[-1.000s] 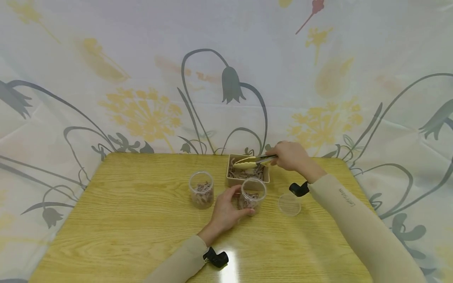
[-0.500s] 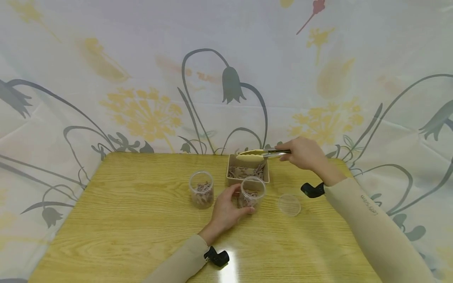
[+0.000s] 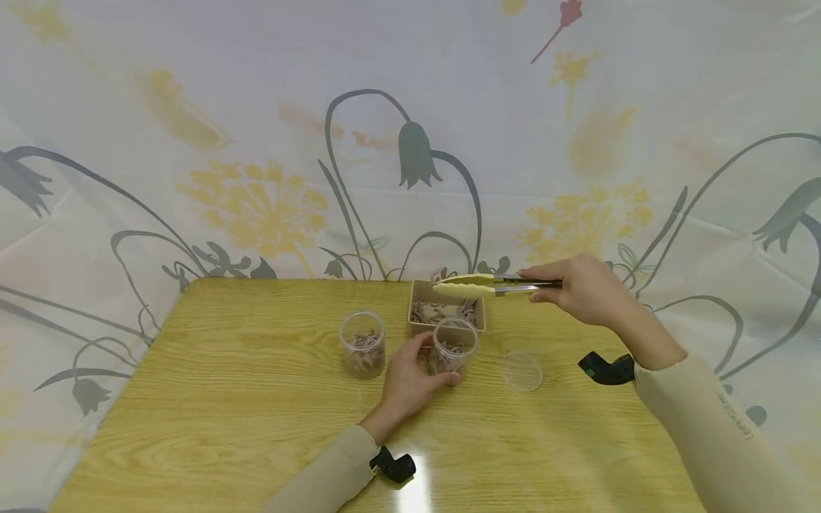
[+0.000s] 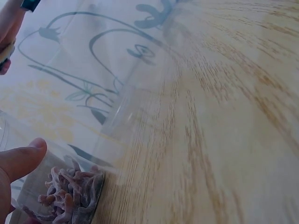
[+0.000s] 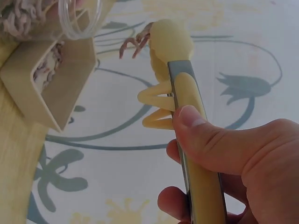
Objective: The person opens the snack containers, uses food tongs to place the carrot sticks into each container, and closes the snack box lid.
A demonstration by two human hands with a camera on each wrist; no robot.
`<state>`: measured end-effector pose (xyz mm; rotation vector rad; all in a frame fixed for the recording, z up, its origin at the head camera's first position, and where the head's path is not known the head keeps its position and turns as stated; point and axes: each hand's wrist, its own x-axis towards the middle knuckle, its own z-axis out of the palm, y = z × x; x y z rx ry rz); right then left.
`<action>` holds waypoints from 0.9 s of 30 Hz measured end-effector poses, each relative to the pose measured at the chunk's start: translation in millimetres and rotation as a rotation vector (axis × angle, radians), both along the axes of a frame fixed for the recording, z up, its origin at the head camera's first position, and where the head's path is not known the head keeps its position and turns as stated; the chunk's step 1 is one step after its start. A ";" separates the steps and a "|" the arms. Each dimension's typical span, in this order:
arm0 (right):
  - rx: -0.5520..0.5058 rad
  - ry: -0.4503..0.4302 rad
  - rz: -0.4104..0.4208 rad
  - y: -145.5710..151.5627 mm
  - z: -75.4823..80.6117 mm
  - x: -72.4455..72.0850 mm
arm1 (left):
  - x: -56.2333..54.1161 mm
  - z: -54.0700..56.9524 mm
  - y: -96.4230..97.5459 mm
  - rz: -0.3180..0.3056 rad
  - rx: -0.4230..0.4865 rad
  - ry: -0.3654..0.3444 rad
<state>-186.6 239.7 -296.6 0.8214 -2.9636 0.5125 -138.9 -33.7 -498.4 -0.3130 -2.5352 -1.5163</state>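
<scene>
My left hand (image 3: pixel 407 388) grips a clear round jar (image 3: pixel 455 333) that holds purplish-brown strips; in the left wrist view the thumb (image 4: pixel 23 159) lies against its wall. The jar stands upright in front of a beige rectangular box (image 3: pixel 420 293) with more such strips in its bottom. My right hand (image 3: pixel 586 288) holds yellow-tipped metal tongs (image 3: pixel 467 291) above the box. In the right wrist view, a few strips (image 5: pixel 135 42) stick out from between the tongs' tips, and the thumb presses the handle.
A second clear jar (image 3: pixel 344 345), partly filled with strips, stands left of the held one. A clear round lid (image 3: pixel 522 372) lies flat on the wooden table (image 3: pixel 244 399) to the right. Behind the table's back edge hangs a flower-patterned cloth (image 3: pixel 269 107).
My right hand has lifted the tongs out of the box and drawn them to the right, with strips between the tips. My left hand and its jar have stayed in place.
</scene>
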 end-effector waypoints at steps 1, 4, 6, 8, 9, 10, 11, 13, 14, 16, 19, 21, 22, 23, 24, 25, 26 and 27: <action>-0.009 -0.007 0.000 1.1 -0.7 4.0 | -0.1 -0.1 -0.1 -0.001 0.003 -0.003; -0.013 -0.022 -0.001 4.4 -6.2 14.0 | -0.7 -1.0 -0.3 0.003 0.001 -0.016; -0.004 -0.024 -0.007 7.0 -12.2 19.1 | -1.5 -1.9 -0.3 0.003 -0.003 -0.017; 0.007 -0.012 -0.006 10.0 -19.4 22.5 | -2.0 -2.7 -0.1 0.003 -0.005 -0.016; -0.008 -0.019 -0.004 11.5 -23.5 23.7 | -2.2 -2.9 0.1 0.003 -0.005 -0.017; -0.024 -0.027 0.002 13.1 -27.5 24.8 | -2.3 -3.0 0.3 0.004 -0.006 -0.017; -0.044 -0.043 0.008 14.4 -31.9 25.6 | -2.4 -3.2 0.6 0.005 -0.008 -0.018; -0.096 -0.084 0.030 16.6 -39.2 26.7 | -2.4 -3.2 1.1 0.005 -0.008 -0.019; -0.124 -0.111 0.037 17.5 -42.1 27.2 | -2.5 -3.4 1.4 0.005 -0.009 -0.018; -0.154 -0.135 0.056 18.6 -46.6 27.7 | -2.7 -3.8 1.7 0.005 -0.012 -0.017; -0.138 -0.134 0.053 20.1 -49.3 27.3 | -3.1 -4.7 1.6 0.005 -0.012 -0.014; -0.110 -0.119 0.045 20.7 -49.6 26.4 | -3.3 -5.0 1.3 0.006 -0.012 -0.013; -0.095 -0.112 0.039 21.2 -49.4 26.0 | -3.3 -5.0 1.2 0.007 -0.013 -0.013; -0.074 -0.103 0.036 21.4 -48.7 25.9 | -3.2 -5.0 1.1 0.007 -0.012 -0.014; -0.057 -0.091 0.042 21.3 -47.6 25.6 | -3.0 -4.9 1.1 0.007 -0.011 -0.016; -0.037 -0.071 0.051 21.2 -46.2 25.5 | -2.9 -4.7 1.0 0.007 -0.009 -0.019; -0.020 -0.052 0.063 20.8 -44.3 25.3 | -2.6 -4.3 0.9 0.007 -0.008 -0.021; 0.001 -0.031 0.079 19.9 -42.1 25.0 | -2.5 -4.1 1.0 0.007 -0.005 -0.024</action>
